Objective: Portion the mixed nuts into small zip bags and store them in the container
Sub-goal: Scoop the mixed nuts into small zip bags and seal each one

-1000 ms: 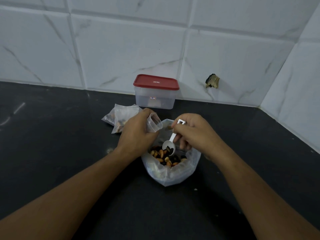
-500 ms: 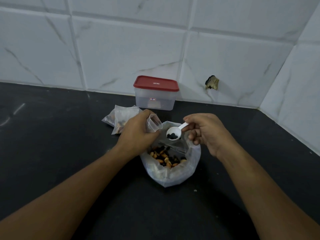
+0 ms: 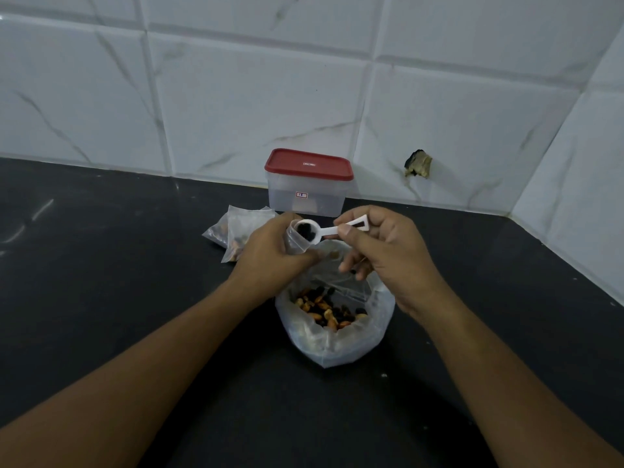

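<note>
Here the left hand (image 3: 270,255) grips a small zip bag (image 3: 297,241) open; the right hand (image 3: 381,251) pinches a white scoop (image 3: 312,231) of dark pieces at its mouth. Below, a big bag (image 3: 337,339) holds mixed nuts (image 3: 324,307). Filled bags (image 3: 233,231) lie beside the red-lidded container (image 3: 307,190).

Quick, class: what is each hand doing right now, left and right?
Left hand: closed around a small zip bag, held open.
Right hand: closed on the white scoop, at the bag's mouth.
</note>
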`<state>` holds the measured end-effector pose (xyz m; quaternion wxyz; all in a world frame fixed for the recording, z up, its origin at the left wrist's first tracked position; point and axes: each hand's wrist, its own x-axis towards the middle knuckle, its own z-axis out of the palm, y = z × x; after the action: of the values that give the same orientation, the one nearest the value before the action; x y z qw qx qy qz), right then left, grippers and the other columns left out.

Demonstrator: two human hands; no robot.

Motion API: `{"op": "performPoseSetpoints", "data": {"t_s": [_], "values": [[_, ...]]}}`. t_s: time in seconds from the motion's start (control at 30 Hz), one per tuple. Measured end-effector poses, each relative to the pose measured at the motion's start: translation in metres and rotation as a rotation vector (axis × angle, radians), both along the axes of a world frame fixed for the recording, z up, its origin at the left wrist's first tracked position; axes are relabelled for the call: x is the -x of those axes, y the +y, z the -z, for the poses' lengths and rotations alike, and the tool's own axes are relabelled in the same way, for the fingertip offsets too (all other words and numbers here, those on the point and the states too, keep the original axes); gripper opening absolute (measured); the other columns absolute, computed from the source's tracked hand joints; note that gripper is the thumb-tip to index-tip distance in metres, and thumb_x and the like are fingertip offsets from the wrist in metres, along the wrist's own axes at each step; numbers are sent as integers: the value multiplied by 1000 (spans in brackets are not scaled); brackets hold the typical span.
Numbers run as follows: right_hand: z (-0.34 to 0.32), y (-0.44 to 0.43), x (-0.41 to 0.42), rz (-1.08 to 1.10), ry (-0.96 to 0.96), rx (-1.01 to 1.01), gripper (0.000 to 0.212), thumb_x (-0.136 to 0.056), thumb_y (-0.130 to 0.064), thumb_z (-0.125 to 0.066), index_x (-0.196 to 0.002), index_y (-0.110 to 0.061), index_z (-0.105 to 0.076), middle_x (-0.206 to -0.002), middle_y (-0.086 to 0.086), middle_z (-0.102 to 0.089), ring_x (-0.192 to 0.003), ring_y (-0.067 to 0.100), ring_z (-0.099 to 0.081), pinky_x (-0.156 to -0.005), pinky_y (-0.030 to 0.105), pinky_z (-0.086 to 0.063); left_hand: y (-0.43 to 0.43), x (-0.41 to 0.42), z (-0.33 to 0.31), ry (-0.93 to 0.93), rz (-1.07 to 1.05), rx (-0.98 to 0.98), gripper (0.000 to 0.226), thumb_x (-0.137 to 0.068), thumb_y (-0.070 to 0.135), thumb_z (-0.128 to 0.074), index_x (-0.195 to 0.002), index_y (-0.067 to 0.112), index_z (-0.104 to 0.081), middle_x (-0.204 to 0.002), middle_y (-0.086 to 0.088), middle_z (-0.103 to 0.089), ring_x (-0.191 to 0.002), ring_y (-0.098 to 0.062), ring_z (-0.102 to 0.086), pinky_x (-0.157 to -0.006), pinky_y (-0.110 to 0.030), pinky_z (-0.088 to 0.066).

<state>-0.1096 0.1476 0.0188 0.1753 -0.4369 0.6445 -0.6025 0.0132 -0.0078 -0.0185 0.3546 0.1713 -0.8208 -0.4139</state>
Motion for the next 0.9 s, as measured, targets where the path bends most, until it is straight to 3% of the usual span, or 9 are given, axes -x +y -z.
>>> {"op": "performPoseSetpoints", "data": {"t_s": [0.13, 0.23, 0.4, 0.57, 0.73, 0.83, 0.9], "values": [[3, 0, -4, -83, 239, -34, 13, -101, -7, -66, -109, -13, -75, -87, 2, -76, -63, 26, -73, -52, 30, -53, -2, 0, 1, 28, 25, -61, 23, -80, 35, -85, -94, 27, -68, -90, 4, -72, -86, -13, -71, -82, -51, -60], [3, 1, -6, -55, 433, -4, 15, -101, -9, -67, -110, -16, -76, -94, -9, -76, -66, 17, -74, -61, 25, -56, -3, 0, 1, 62, 31, -91, 28, -77, 39, -84, -97, 26, -69, -91, 5, -72, -87, -15, -70, -83, -52, -59], [5, 0, -7, -38, 640, -68, 17, -102, -17, -66, -114, -23, -75, -100, -10, -76, -72, 10, -74, -69, 32, -60, -5, 1, 2, 63, 37, -110, 24, -78, 28, -86, -94, 22, -69, -91, 5, -72, -89, -13, -70, -88, -50, -58], [2, 2, -7, -33, 526, -39, 14, -101, -13, -66, -110, -20, -75, -93, -9, -74, -69, 14, -74, -68, 35, -63, -7, 1, 3, 63, 40, -137, 23, -83, 25, -85, -98, 20, -68, -91, 3, -72, -88, -14, -71, -84, -48, -61], [-8, 4, -5, 19, 180, 116, 10, -103, -8, -63, -106, -12, -71, -76, 0, -72, -60, 23, -70, -53, 31, -54, -8, 1, 4, 27, -7, -114, 25, -82, 27, -85, -101, 29, -68, -95, 15, -73, -92, -3, -68, -85, -33, -57], [-16, 8, 1, 100, 1, 179, 10, -103, -5, -59, -104, -9, -68, -74, 2, -72, -53, 21, -64, -47, 28, -50, -9, 0, 2, -8, -35, -54, 20, -83, 29, -83, -97, 29, -69, -96, 15, -72, -95, -4, -67, -85, -30, -55], [-18, 11, 7, 161, -38, 147, 13, -101, -3, -58, -105, -11, -67, -79, 14, -74, -51, 20, -61, -45, 27, -48, -8, -1, 0, -38, -49, 16, 20, -84, 29, -82, -100, 26, -69, -97, 14, -71, -95, -1, -66, -84, -26, -54]]}}
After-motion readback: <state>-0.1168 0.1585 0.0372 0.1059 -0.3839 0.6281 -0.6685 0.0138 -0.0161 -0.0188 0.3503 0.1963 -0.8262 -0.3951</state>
